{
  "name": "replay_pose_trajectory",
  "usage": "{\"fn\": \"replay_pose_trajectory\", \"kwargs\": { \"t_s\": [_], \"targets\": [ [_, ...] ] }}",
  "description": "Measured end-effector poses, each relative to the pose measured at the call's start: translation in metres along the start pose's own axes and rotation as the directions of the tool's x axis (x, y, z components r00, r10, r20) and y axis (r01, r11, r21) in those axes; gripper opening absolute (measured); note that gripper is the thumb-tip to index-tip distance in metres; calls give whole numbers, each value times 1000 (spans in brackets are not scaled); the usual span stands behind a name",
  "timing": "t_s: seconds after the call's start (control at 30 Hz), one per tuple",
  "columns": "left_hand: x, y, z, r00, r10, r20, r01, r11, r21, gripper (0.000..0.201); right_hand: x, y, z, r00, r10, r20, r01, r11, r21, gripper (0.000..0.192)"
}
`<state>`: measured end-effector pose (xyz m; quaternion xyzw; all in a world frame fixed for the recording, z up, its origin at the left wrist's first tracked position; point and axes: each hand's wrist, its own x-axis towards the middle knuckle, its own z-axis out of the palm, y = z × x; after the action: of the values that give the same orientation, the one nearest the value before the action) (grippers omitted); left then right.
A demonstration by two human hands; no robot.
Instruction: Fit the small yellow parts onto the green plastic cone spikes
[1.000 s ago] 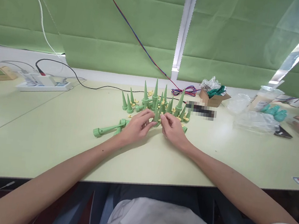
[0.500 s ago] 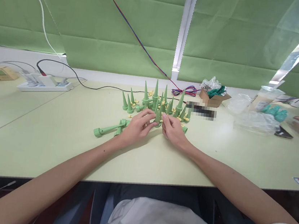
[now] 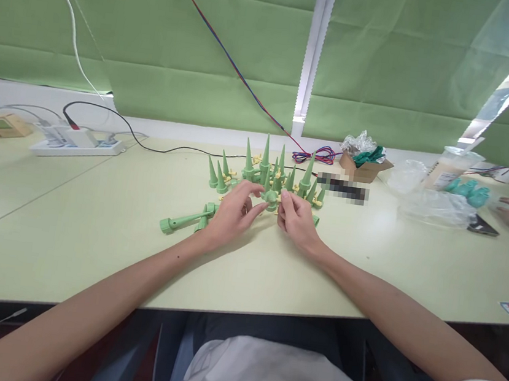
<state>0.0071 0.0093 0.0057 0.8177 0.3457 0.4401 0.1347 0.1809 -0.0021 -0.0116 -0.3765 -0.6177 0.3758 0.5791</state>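
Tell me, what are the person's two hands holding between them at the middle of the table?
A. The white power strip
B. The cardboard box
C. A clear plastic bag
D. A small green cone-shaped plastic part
D. The left hand and right hand meet with their fingers on a small green cone-shaped part, just in front of the cluster of upright green cones on the table.

A pale green bench (image 3: 90,244) stands before green blinds (image 3: 184,40); daylight enters through a white gap (image 3: 309,49) between them.
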Motion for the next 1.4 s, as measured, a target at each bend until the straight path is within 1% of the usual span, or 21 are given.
{"fn": "replay_pose_trajectory", "kwargs": {
  "t_s": [0.07,0.1,0.2,0.27,0.37,0.47,0.67,0.73,0.8,0.93,1.0,1.1,1.4],
  "targets": [
    [0,3,-2,995,-102,0,102,994,-42,24,0,-1,0,1000,1,-6,-1,998,59,52],
    [1,4,-3,991,-136,15,136,989,-55,30,0,-2,0,1000,3,-5,-2,997,79,51],
    [1,6,-5,979,-181,95,190,977,-97,48,0,-2,0,1000,9,8,-10,996,89,50],
    [1,5,-5,965,-213,155,238,958,-159,53,-1,-2,0,1000,9,29,-11,997,70,49],
    [1,4,-4,935,-254,246,314,918,-244,53,-3,-2,1,998,-12,64,9,999,43,49],
    [0,4,-4,918,-265,296,347,897,-273,49,-4,-2,1,996,-27,80,25,999,25,48],
    [0,7,-5,912,-287,295,360,903,-233,39,-4,1,-1,996,-44,82,47,998,-32,45],
    [0,7,-5,916,-283,284,348,913,-214,37,-4,3,-1,996,-44,78,48,998,-51,44],
    [0,5,-5,931,-255,260,310,930,-199,34,-4,3,-1,996,-36,76,42,997,-68,45],
    [-1,-3,-1,982,-131,133,153,973,-172,31,-4,4,0,997,-22,71,28,996,-81,48],
    [-2,-6,1,995,-64,77,75,985,-155,30,-3,3,1,998,-16,68,22,996,-91,50],
    [-2,-8,2,999,8,39,-3,992,-127,28,-2,3,0,998,-3,66,11,993,-115,54],
    [-2,-5,1,993,121,0,-121,991,-50,20,-1,4,0,997,13,72,-1,988,-157,57]
  ]
}}
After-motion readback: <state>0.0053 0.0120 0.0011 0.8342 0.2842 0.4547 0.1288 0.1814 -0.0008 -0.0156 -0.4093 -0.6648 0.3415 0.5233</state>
